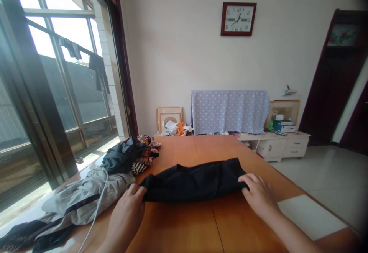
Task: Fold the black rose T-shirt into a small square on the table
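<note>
A black garment (194,182) lies folded into a long strip across the middle of the orange wooden table (218,222). My left hand (126,214) rests at the strip's left end, its fingers curled onto the cloth's edge. My right hand (258,195) lies on the right end, fingers pressed down on the fabric. Both hands touch the garment from the near side.
A pile of clothes sits at the table's left: a grey garment (86,197) with a white cord, a dark one (123,155) and striped pieces (145,161). A large window is on the left. A white cabinet (281,143) with a dotted cloth and a wall clock (238,18) stand beyond.
</note>
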A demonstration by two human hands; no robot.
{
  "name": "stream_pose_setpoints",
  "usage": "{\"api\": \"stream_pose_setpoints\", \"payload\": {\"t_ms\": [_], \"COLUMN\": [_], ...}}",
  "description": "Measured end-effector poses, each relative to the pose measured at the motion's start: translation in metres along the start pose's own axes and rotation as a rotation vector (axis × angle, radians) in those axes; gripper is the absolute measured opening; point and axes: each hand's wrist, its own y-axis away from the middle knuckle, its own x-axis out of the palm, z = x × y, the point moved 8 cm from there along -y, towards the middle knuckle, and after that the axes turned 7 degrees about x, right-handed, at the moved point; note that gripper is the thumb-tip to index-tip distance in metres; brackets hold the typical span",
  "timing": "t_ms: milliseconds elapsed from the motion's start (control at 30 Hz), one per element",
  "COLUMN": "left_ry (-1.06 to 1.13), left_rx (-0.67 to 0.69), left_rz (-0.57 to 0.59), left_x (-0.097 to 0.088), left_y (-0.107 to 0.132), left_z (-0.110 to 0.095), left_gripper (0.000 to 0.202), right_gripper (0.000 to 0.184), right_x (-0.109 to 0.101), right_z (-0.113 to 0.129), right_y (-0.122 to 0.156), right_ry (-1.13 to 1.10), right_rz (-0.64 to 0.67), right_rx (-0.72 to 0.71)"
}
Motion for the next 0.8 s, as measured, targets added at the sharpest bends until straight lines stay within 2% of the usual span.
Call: {"api": "stream_pose_setpoints", "payload": {"t_ms": [67,133,200,267,333,400,467,533,667,800], "left_ry": [0.033,0.066,0.105,0.142,0.159,0.158,0.152,0.141,0.119,0.132], "left_rx": [0.000,-0.039,-0.073,-0.089,-0.129,-0.177,-0.204,-0.198,-0.130,-0.071], "left_rz": [0.084,0.148,0.211,0.267,0.283,0.243,0.177,0.116,0.063,0.147], "left_x": [0.022,0.036,0.042,0.038,0.027,0.012,0.000,-0.004,0.010,0.034], "left_y": [0.021,0.037,0.044,0.044,0.039,0.031,0.021,0.010,-0.012,-0.024], "left_z": [0.004,0.012,0.017,0.020,0.023,0.026,0.027,0.025,0.014,0.005], "left_gripper": [0.032,0.035,0.037,0.038,0.032,0.024,0.022,0.022,0.025,0.035], "right_gripper": [0.032,0.032,0.032,0.031,0.028,0.024,0.021,0.023,0.027,0.030], "right_x": [0.015,0.022,0.022,0.019,0.015,0.009,0.004,0.002,0.012,0.033], "right_z": [-0.007,-0.013,-0.017,-0.018,-0.017,-0.015,-0.014,-0.013,0.002,0.028], "right_y": [0.023,0.038,0.045,0.046,0.042,0.035,0.026,0.014,-0.011,-0.032], "right_ry": [-0.005,-0.011,-0.019,-0.045,-0.094,-0.157,-0.222,-0.282,-0.347,-0.340], "right_rz": [0.092,0.158,0.210,0.273,0.341,0.370,0.351,0.314,0.262,0.276], "right_rx": [-0.028,-0.026,-0.006,0.009,0.020,0.043,0.079,0.120,0.139,0.082]}}
